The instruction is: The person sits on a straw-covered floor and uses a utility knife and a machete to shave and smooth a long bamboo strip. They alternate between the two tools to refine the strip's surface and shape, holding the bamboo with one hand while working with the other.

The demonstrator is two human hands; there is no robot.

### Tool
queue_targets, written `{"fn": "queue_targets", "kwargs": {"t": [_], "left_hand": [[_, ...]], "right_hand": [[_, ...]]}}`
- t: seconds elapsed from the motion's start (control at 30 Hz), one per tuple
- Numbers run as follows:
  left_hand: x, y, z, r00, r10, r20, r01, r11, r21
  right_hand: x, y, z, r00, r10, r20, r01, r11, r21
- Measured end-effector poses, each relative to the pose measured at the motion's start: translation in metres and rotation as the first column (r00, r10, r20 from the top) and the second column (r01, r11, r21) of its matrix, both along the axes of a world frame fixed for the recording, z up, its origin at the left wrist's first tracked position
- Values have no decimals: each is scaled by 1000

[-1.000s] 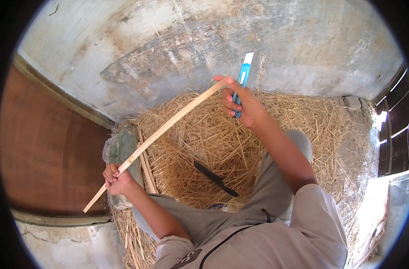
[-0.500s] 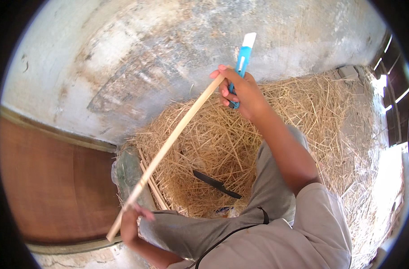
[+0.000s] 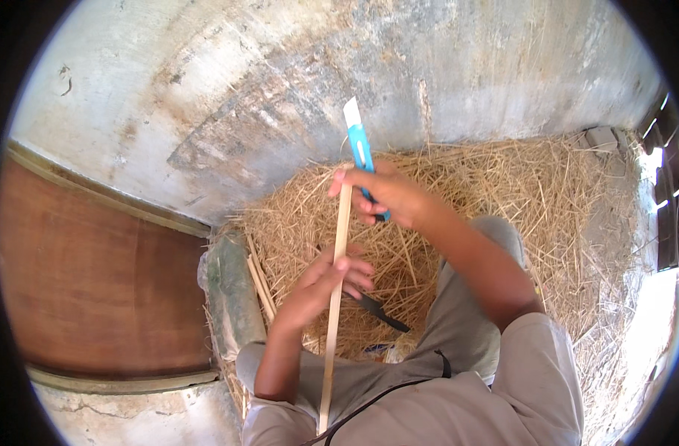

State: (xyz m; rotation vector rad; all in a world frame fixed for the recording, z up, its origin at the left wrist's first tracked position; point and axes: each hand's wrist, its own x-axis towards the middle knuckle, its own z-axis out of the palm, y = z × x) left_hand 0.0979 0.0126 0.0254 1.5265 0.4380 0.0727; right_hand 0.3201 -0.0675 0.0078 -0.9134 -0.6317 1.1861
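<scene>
A long pale bamboo strip [image 3: 332, 327] stands nearly upright in front of me, its lower end reaching my lap. My right hand [image 3: 388, 195] is closed around a blue utility knife [image 3: 360, 146], whose wide pale blade points up toward the wall. The thumb and forefinger of that hand also pinch the strip's top end. Lower down, my left hand [image 3: 317, 286] has its thumb across the strip and its fingers behind it, partly spread and a little blurred. Behind the left hand, a dark knife-shaped tool [image 3: 384, 315] lies on the straw, partly covered.
Straw [image 3: 503, 186] covers the floor, with thin sticks [image 3: 262, 288] on it at the left. A greenish rounded block [image 3: 235, 293] borders a brown wooden panel [image 3: 101, 275]. Ahead rises a stained wall [image 3: 280, 97]; grey blocks [image 3: 603, 140] sit in the far right corner.
The strip has swung from a slant to nearly upright. My left hand has moved up and right along it, from near its lower end. My right hand, with the knife, has come lower.
</scene>
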Motion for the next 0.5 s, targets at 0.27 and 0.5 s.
{"fn": "queue_targets", "kwargs": {"t": [0.27,0.5], "left_hand": [[-12,14,-22,984,177,-6,-169,927,-336],[-42,23,-13,969,247,16,-238,948,-211]], "right_hand": [[-11,5,-23,665,-487,567,483,859,171],[-48,10,-25,377,-482,791,409,853,325]]}}
